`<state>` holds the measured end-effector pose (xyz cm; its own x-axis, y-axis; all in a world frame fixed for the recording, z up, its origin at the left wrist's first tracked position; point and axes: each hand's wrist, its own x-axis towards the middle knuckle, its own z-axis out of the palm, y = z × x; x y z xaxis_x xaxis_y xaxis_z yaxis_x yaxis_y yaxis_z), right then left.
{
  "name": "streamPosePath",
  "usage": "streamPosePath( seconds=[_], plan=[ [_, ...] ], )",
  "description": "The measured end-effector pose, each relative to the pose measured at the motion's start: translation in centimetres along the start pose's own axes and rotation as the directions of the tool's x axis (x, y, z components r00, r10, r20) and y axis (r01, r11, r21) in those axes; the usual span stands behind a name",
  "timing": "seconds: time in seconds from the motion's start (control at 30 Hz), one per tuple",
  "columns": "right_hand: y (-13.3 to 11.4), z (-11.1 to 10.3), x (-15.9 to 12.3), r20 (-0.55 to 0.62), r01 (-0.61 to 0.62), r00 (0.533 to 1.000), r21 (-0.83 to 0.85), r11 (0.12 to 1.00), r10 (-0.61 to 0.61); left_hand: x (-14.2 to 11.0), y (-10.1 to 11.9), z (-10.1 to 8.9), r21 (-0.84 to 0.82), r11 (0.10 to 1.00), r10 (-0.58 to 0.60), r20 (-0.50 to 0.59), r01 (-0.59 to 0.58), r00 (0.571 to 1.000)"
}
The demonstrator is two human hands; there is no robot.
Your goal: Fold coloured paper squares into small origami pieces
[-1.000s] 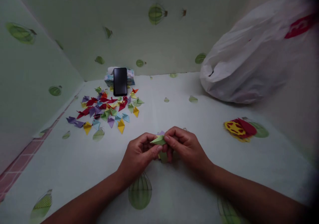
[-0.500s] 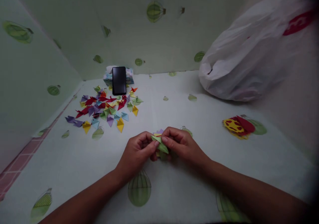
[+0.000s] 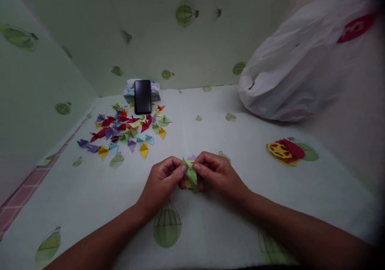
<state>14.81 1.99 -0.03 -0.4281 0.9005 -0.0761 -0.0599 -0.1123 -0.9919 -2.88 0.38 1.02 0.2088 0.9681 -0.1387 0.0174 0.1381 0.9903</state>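
Between my two hands is a light green folded-paper crane (image 3: pixel 191 174), its pointed end toward me. My left hand (image 3: pixel 168 174) pinches its left side between thumb and fingers. On its right side, my right hand (image 3: pixel 214 170) is closed with thumb against forefinger. Under and behind the crane, yellow and purple paper (image 3: pixel 191 158) shows in part, mostly hidden by my fingers. Farther off to the left lies a loose heap of small folded-paper cranes (image 3: pixel 120 127) in red, purple, green, blue, yellow and orange.
A black phone (image 3: pixel 142 97) leans against a tissue box (image 3: pixel 155 90) behind the heap. At the back right rests a large white plastic bag (image 3: pixel 288 73). Red and yellow cut-out pieces (image 3: pixel 284 150) lie on the white table cover (image 3: pixel 210 230) at right.
The green crane has turned more upright in my fingers, with a point now rising at its top. My left hand has shifted slightly left. The view has moved a little.
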Motion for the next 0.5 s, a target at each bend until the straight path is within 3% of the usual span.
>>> streamPosePath(
  seconds=[0.23, 0.5],
  plan=[
    [0.34, -0.15, 0.19, 0.078, -0.051, 0.996, 0.182, 0.982, 0.037, 0.08, 0.41, 0.08, 0.043, 0.999, -0.010, -0.017, 0.011, 1.000],
    [0.18, -0.15, 0.34, 0.071, -0.020, 0.997, 0.049, 0.999, 0.016, -0.03, 0.28, 0.22, 0.085, 0.996, -0.022, -0.064, 0.028, 0.998]
  ],
)
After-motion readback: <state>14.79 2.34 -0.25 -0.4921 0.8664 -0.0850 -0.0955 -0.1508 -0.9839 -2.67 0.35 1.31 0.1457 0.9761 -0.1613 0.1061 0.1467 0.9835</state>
